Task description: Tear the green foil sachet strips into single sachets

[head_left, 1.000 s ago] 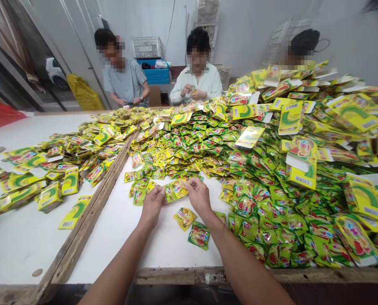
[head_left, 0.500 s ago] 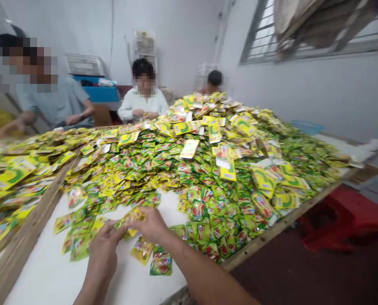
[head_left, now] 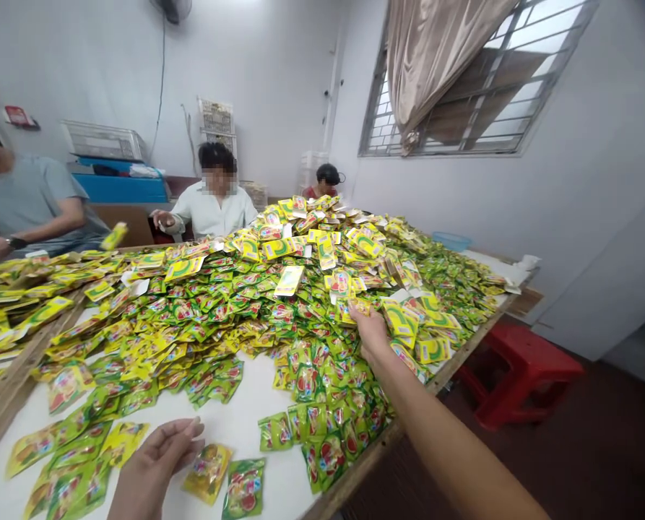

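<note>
My left hand [head_left: 159, 458] hovers low over the white tabletop [head_left: 192, 422], its fingers loosely curved and apart with nothing in them. Just right of it lie a yellow packet [head_left: 209, 473] and a green packet [head_left: 245, 487] with a red fruit picture. My right hand [head_left: 370, 328] reaches into the heap, fingers closed on the end of a flat yellow carton [head_left: 344, 312]. Several more yellow cartons [head_left: 401, 321] lie just right of that hand. Small shiny green packets [head_left: 330, 390] cover the table below it. Left of my left hand are overlapping green packets [head_left: 84, 462].
A large heap of cartons [head_left: 322, 249] and packets rises mid-table. A wooden strip [head_left: 19, 393] divides the left side; a wooden edge [head_left: 441, 379] bounds the right. A red stool [head_left: 528, 368] stands beside it. Several people sit opposite, including one in a white shirt [head_left: 214, 209].
My hands have come apart: the right moved up and forward to the heap, the left stays low. The packets between my fingers are gone from them. The view has turned right and tilted up.
</note>
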`<state>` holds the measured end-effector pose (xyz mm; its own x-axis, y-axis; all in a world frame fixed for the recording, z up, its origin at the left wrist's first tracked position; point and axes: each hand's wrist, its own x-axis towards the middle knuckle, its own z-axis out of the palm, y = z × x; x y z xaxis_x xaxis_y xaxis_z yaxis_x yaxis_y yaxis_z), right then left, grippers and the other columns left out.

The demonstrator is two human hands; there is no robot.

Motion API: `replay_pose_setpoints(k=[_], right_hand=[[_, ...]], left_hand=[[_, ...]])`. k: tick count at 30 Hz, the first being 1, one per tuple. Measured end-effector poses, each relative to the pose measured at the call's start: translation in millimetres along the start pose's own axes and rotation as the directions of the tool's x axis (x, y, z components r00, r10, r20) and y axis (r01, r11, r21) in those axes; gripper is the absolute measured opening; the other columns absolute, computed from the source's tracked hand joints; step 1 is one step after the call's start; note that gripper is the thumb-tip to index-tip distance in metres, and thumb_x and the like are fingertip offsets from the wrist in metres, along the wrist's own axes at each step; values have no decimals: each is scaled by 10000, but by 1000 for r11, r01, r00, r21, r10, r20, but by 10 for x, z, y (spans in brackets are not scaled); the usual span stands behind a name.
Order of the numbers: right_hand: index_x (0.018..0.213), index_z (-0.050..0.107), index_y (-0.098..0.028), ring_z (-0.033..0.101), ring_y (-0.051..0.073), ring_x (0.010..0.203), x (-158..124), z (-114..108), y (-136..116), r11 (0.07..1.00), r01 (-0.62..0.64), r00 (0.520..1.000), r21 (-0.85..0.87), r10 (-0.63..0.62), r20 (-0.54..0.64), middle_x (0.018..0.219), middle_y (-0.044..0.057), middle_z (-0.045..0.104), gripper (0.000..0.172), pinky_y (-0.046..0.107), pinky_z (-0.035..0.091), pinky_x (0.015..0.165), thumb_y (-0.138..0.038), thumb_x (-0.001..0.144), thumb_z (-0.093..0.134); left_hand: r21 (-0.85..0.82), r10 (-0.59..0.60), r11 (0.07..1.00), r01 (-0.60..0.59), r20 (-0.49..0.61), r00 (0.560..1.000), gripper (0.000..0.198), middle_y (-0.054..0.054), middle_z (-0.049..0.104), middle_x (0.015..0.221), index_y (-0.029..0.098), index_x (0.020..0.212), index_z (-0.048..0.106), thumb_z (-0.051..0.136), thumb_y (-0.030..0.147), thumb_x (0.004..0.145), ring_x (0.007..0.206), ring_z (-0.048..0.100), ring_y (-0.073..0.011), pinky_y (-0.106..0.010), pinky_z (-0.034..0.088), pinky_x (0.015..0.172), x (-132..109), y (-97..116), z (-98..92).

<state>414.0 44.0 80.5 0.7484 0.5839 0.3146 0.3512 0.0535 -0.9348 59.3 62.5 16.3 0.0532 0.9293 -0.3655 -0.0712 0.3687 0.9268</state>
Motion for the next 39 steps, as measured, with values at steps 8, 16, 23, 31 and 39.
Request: replay_pose_setpoints(k=[8, 16, 23, 31, 39], right_hand=[[801, 677, -166, 600, 179, 689, -6, 443, -239, 999, 22, 988, -45, -15, 153, 750, 27, 693, 340, 270, 455, 615, -439, 599, 663], [805, 624, -161, 616, 175, 615, -1529, 1267, -389, 781, -598, 509, 183, 194, 838, 704, 22, 681, 372, 301, 487, 621, -381, 535, 753], [794, 607, -166, 609, 171, 643, -1922, 1694, -204, 823, -561, 421, 92, 188, 887, 700, 24, 662, 335, 293, 482, 618, -433, 614, 699], [758, 607, -174, 582, 166, 740, -1684, 1969, -118, 992, -116, 782, 59, 54, 621, 765, 20, 650, 299, 274, 477, 663, -470, 715, 593], [898, 596, -178, 621, 151, 607, -1773, 1870, -3, 889, -455, 569, 52, 245, 785, 864, 36, 664, 367, 273, 529, 518, -418, 632, 678]], left_hand=[[79, 80, 994, -79, 0, 997, 452, -78, 714, 739, 141, 718, 660, 792, 495, 469, 647, 655, -205, -295, 531, 631, -159, 10, -28], [-111, 79, 991, -71, 70, 994, 505, -92, 715, 804, 141, 920, 641, 763, 494, 579, 685, 676, -204, -313, 535, 671, -253, 13, -13], [-215, 16, 976, -14, 6, 1000, 501, -38, 695, 660, 134, 850, 604, 859, 303, 453, 595, 654, -186, -272, 508, 580, -121, -137, -428], [-123, -97, 985, 124, 211, 973, 503, -55, 701, 765, 159, 1021, 625, 791, 332, 579, 604, 639, -162, -231, 461, 518, -183, -162, -769], [297, 204, 944, -144, -181, 962, 711, -114, 605, 1121, 220, 1189, 543, 737, 502, 566, 1005, 564, -295, -400, 454, 818, -167, -162, -600]])
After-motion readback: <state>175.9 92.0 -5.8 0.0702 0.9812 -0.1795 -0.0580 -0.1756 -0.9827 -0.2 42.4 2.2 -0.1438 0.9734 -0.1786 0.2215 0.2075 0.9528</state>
